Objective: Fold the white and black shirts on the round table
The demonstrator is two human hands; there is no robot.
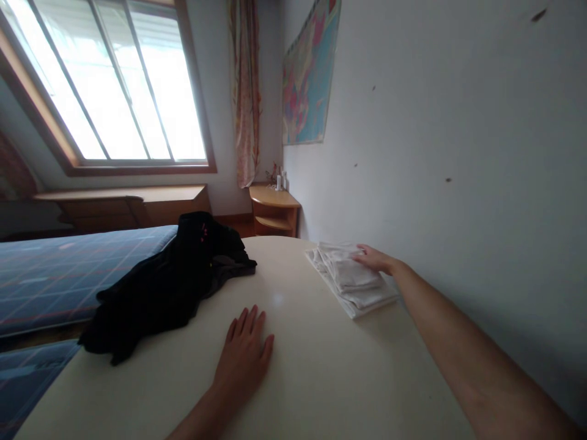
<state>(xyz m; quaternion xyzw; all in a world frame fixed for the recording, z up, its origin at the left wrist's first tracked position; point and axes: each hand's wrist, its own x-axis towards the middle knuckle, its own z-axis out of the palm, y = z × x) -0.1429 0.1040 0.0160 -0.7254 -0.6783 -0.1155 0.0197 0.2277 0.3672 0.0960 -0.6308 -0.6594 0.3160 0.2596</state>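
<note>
My left hand (244, 347) lies flat on the pale round-edged table (293, 379), fingers spread and nothing in them. Over on the right, my right hand (375, 259) touches the upper right part of a folded white cloth garment (355, 275), its fingers stretched out across the fabric. The white garment lies flat in several layers; its exact kind cannot be made out. To the left of my hands is a crumpled black garment (169, 287) with small pink marks, spread along the table's left edge.
A bed or mattress with a blue checked cover (82, 263) adjoins the table at left. The white wall (458, 122) runs close along the right side. Farther back stand a wooden corner shelf (275, 197) with small items and a long desk (174, 194) below the window.
</note>
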